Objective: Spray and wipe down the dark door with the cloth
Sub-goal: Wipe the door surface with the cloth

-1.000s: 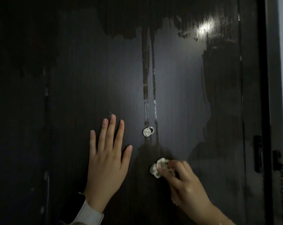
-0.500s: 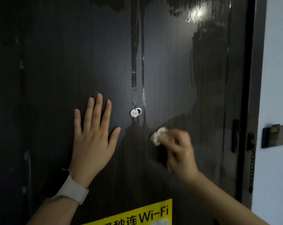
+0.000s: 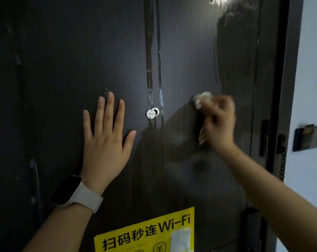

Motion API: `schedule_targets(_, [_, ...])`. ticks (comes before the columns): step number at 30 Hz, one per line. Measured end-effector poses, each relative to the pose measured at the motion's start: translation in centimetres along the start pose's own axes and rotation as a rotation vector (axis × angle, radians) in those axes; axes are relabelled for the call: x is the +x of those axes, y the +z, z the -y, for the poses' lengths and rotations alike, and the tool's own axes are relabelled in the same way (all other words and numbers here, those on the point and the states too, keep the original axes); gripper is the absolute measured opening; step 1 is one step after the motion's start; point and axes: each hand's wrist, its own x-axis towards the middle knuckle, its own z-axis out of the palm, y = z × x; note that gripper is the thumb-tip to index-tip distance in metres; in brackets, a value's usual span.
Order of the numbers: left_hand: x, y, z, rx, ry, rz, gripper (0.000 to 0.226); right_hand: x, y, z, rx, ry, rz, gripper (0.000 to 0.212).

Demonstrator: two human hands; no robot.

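The dark door [image 3: 181,60] fills the view, streaked with wet runs above a small silver peephole [image 3: 152,113]. My left hand [image 3: 106,137] lies flat on the door, fingers spread, left of the peephole, with a dark watch on the wrist. My right hand [image 3: 218,120], blurred, is closed around a small crumpled white cloth [image 3: 202,100] pressed against the door to the right of the peephole. No spray bottle is in view.
A yellow Wi-Fi sticker [image 3: 135,233] is on the lower door, with a pale paper piece [image 3: 181,239] over its right part. A black latch and chain [image 3: 281,151] sit at the door's right edge. A dark card holder [image 3: 309,137] hangs on the white wall.
My right hand has carried the cloth up and to the right across the door. The view has tilted down, showing the yellow sticker. My left hand stays flat.
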Motion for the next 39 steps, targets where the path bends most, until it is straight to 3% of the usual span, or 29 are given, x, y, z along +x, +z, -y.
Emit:
schedule_targets(2, [0.0, 0.1, -0.1, 0.006, 0.001, -0.006, 0.074, 3.5, 0.0, -1.1, 0.013, 0.225, -0.126, 0.032])
schedule_targets(4, [0.0, 0.1, -0.1, 0.005, -0.001, -0.011, 0.073, 4.7, 1.0, 0.2, 0.027, 0.267, -0.156, 0.031])
schedule_targets(7, [-0.1, 0.0, -0.1, -0.002, 0.001, -0.007, 0.074, 1.6, 2.2, 4.2, 0.056, -0.096, 0.025, 0.046])
schedule_targets(9, [0.0, -0.1, -0.1, -0.006, 0.004, -0.008, 0.074, -1.7, 1.4, 4.9, 0.049, -0.484, 0.268, 0.044])
schedule_targets(11, [0.0, -0.1, 0.0, -0.011, 0.002, -0.005, 0.074, -1.6, -0.1, 2.8, 0.007, -0.648, 0.385, 0.038])
schedule_targets(13, [0.0, 0.0, 0.0, -0.018, 0.002, -0.003, 0.074, 1.0, -0.9, 0.2, -0.056, -0.500, 0.296, 0.036])
schedule_targets(17, [0.0, 0.0, -0.1, -0.022, -0.009, -0.001, 0.074, 8.6, -0.7, -1.6, -0.092, 0.019, -0.043, 0.038])
schedule_targets(19, [0.0, 0.0, -0.2, -0.043, -0.020, -0.002, 0.074, 9.7, 0.8, 0.4, -0.044, 0.099, -0.102, 0.039])
schedule_targets(21, [0.0, -0.2, -0.5, -0.083, -0.039, -0.005, 0.073, 7.9, 2.2, 3.3, 0.020, -0.049, -0.030, 0.046])
schedule_targets(23, [0.2, -0.8, -0.8, -0.144, -0.075, -0.019, 0.068, 5.0, 2.3, 5.0, 0.052, -0.355, 0.123, 0.045])
schedule_targets(26, [1.6, -2.0, -0.7, -0.207, -0.074, -0.072, 0.059, 5.1, 0.2, 1.9, 0.013, -0.643, 0.308, 0.035])
schedule_targets(28, [3.4, -2.6, -0.3, -0.198, -0.027, -0.106, 0.058, 7.3, -0.9, -1.1, -0.040, -0.547, 0.205, 0.036])
schedule_targets(32, [8.0, -3.1, 0.3, -0.156, -0.008, -0.133, 0.063, 13.9, -0.5, -2.5, -0.057, 0.034, -0.108, 0.035])
schedule_targets(34, [9.7, -2.7, 0.4, -0.109, -0.027, -0.142, 0.062, 15.5, 1.1, 0.0, -0.035, 0.112, -0.163, 0.032])
schedule_targets(36, [10.3, -2.3, 0.5, -0.036, -0.032, -0.160, 0.060, 14.2, 2.6, 3.8, 0.067, -0.024, -0.127, 0.032])
schedule_targets(39, [10.1, -1.9, 0.6, 0.021, -0.011, -0.174, 0.062, 8.6, 2.9, 6.4, 0.106, -0.499, 0.129, 0.035])
